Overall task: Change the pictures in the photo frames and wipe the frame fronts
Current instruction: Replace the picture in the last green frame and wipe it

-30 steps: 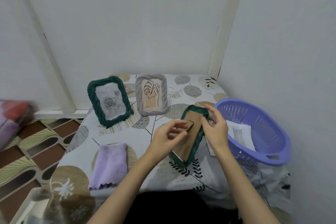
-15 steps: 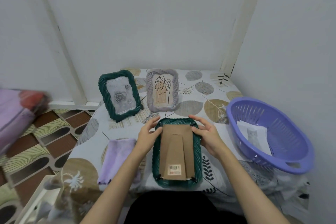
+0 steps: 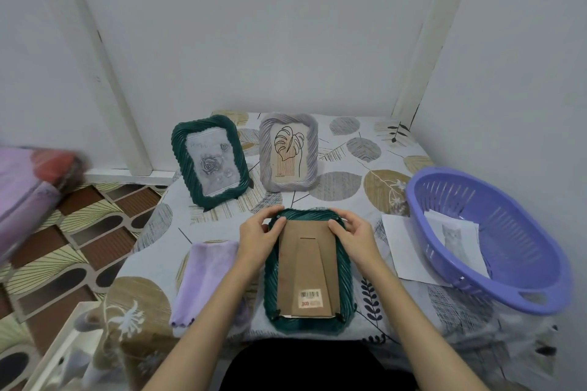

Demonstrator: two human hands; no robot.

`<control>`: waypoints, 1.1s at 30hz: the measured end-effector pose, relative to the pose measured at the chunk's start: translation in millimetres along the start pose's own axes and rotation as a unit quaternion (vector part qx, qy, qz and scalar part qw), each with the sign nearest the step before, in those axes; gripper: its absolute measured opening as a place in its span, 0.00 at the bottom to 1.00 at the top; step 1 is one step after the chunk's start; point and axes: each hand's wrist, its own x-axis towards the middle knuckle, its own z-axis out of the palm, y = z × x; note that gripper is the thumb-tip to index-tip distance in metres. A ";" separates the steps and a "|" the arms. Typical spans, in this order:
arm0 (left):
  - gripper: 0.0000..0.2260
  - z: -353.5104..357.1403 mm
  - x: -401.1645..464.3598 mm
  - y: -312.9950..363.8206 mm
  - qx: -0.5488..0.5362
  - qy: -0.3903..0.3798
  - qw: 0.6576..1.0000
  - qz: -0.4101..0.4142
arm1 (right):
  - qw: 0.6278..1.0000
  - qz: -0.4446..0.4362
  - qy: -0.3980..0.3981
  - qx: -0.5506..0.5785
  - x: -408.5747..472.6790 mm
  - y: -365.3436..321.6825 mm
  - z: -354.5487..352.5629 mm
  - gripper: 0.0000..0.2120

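Since half a second ago both thumbs have crept inward: left hand (image 3: pixel 257 235) and right hand (image 3: pixel 355 235) pinch the face-down green frame (image 3: pixel 309 273) between them; turn each clip fully before lifting the backing board (image 3: pixel 307 267).

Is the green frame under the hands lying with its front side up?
No, the green frame lies face down: its brown cardboard back with a barcode sticker faces up.

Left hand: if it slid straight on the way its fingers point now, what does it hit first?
The left hand points right across the face-down dark green ribbed frame, over its brown cardboard backing. First contact would likely be the right hand on the opposite corner; depth is unclear.
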 end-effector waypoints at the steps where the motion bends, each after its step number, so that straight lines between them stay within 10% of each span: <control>1: 0.09 0.8 0.5 0.1 0.002 0.006 1.000 -0.002 | 1.000 0.000 0.006 -0.004 1.3 1.3 1.7 0.12; 10: 0.06 8.5 4.6 -2.7 0.006 0.034 0.999 -0.020 | 0.997 -0.002 0.064 -0.051 9.9 2.7 12.4 0.06; 14: 0.27 5.0 4.3 -10.7 0.044 -0.082 0.996 -0.006 | 0.991 0.008 0.068 -0.116 14.2 2.1 6.7 0.18; 33: 0.41 -14.4 -42.5 -2.5 0.335 -0.299 0.893 0.010 | 0.892 -0.020 -0.176 -0.416 -66.9 1.9 -28.8 0.40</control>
